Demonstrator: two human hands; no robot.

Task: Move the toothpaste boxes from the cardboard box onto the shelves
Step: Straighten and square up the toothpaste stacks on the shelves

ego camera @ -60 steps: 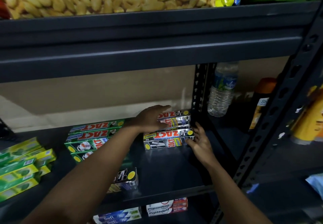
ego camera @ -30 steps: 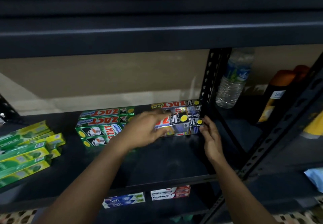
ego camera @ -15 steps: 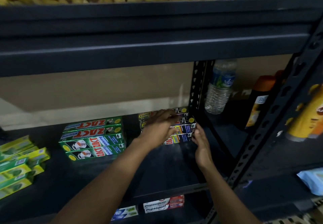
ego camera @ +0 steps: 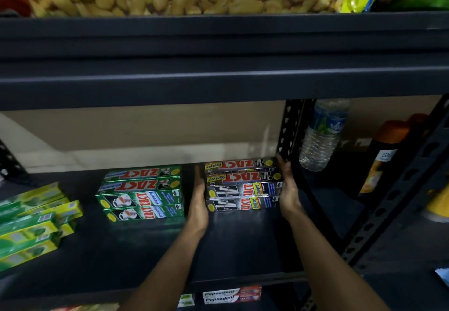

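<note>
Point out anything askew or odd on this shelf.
The yellow-green boxes at the left lie fanned and crooked, unlike the squared green Zact stack. The black Zact stack, pressed between left hand and right hand, sits square. Both stacks' lettering reads upside down.

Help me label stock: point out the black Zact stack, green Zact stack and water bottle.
black Zact stack [ego camera: 243, 190]: head view, front face.
green Zact stack [ego camera: 142, 200]: head view, front face.
water bottle [ego camera: 318, 145]: head view, ribbed body.
</note>
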